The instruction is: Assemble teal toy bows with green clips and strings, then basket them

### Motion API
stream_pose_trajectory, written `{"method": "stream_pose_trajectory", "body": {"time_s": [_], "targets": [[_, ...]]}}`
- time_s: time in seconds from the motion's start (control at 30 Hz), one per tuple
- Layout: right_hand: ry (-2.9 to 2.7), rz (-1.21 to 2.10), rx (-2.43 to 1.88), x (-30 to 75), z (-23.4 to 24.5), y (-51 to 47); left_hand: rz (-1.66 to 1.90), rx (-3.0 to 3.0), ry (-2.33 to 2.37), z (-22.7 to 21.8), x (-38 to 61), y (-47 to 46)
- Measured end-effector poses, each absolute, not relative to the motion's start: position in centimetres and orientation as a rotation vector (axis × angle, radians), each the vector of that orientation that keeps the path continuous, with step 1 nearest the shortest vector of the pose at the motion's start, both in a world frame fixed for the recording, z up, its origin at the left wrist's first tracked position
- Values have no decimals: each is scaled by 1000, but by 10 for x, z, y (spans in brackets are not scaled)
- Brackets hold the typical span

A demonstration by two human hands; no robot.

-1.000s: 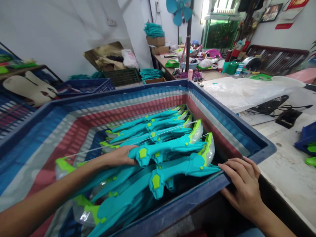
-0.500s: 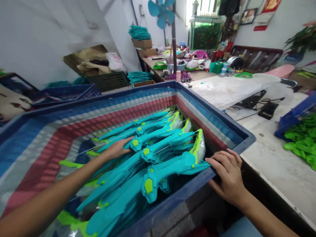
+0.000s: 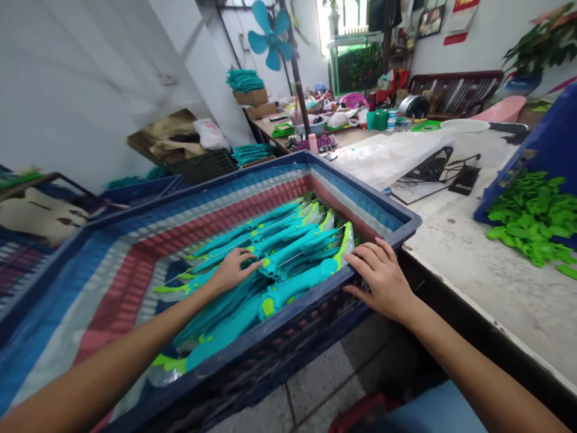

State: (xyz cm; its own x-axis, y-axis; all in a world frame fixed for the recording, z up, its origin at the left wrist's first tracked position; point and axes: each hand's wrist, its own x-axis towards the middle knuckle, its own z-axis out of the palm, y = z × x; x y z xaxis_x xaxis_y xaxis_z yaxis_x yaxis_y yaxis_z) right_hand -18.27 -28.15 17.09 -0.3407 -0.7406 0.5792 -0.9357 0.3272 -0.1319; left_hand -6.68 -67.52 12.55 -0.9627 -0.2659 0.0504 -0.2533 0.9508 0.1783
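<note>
Teal toy bows (image 3: 297,279) with lime-green tips and pale strings lie packed side by side in a blue plastic crate (image 3: 288,328) lined with striped cloth. My left hand (image 3: 233,269) rests over the middle of the bows, thumb and fingers apart, touching them near a green grip badge; its fingertips are partly hidden. At the crate's near right corner, my right hand (image 3: 383,279) grips the rim, fingers over the top and thumb on the outer side. The tip of the nearest bow is close to those fingers.
A white worktable (image 3: 469,264) adjoins the crate on the right, bearing a tilted blue bin (image 3: 534,144) of green parts (image 3: 532,210) and a small black fan (image 3: 433,163). Behind stand a post (image 3: 300,90), a cluttered table and stacked teal pieces (image 3: 244,80). More crates sit left.
My view has shifted, showing more of the crate's near side and the floor. My left hand has lifted slightly and come over the bows; my right hand stays at the crate's rim.
</note>
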Motion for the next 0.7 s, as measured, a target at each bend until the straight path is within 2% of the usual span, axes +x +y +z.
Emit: {"method": "stream_pose_trajectory", "body": {"time_s": [0.27,0.57,0.7], "targets": [[-2159,626,1462,-184,168,-283,-220,317,-3066,107,-55,-676],[-2141,639,1455,-185,165,-283,-562,335,-2959,115,-46,-660],[-2128,643,1440,-185,164,-284,-558,448,-2812,119,-45,-650]]}}
